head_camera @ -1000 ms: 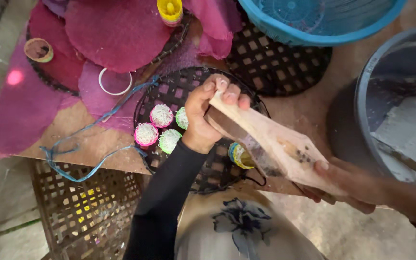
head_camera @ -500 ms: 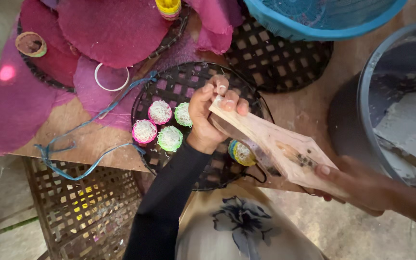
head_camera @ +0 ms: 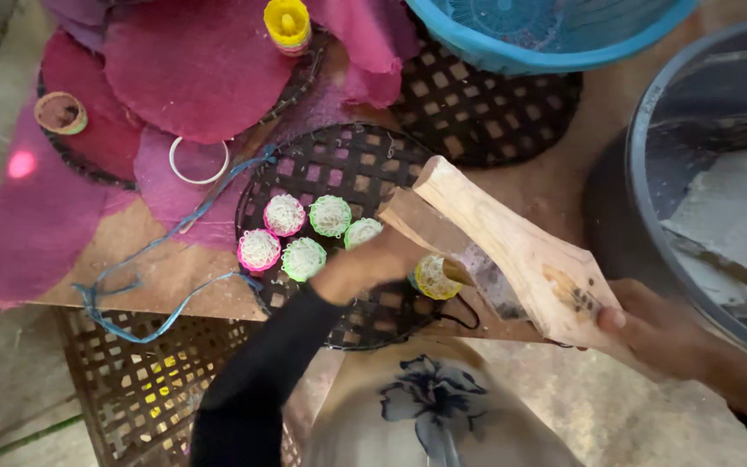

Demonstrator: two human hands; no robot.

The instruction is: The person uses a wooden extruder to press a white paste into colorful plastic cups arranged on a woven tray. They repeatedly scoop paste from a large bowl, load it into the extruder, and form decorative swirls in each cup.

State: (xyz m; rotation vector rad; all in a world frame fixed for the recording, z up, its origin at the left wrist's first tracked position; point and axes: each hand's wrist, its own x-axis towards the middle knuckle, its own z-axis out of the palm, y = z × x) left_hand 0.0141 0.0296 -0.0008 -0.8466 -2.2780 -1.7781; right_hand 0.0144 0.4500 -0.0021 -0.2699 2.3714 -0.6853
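Right hand [head_camera: 663, 329] grips the wooden paddle [head_camera: 512, 246] by its lower end, blade angled over the round black mesh tray [head_camera: 339, 164]. Left hand [head_camera: 365, 264], blurred, is closed around a second wooden piece [head_camera: 412, 220] beneath; exact grip unclear. Judgement: steady both pieces over the tray, well above the small pink and green mesh cups [head_camera: 304, 238].

Your wooden mold [head_camera: 512, 251]: pale, wedge-shaped block, tilted, narrow end up-left over the black lattice tray [head_camera: 339, 173], wide stained end low-right. Five small round cups [head_camera: 304, 238] sit clustered on that tray, pink and green rims, white filling. One yellow cup [head_camera: 434, 277] sits just under the mold.
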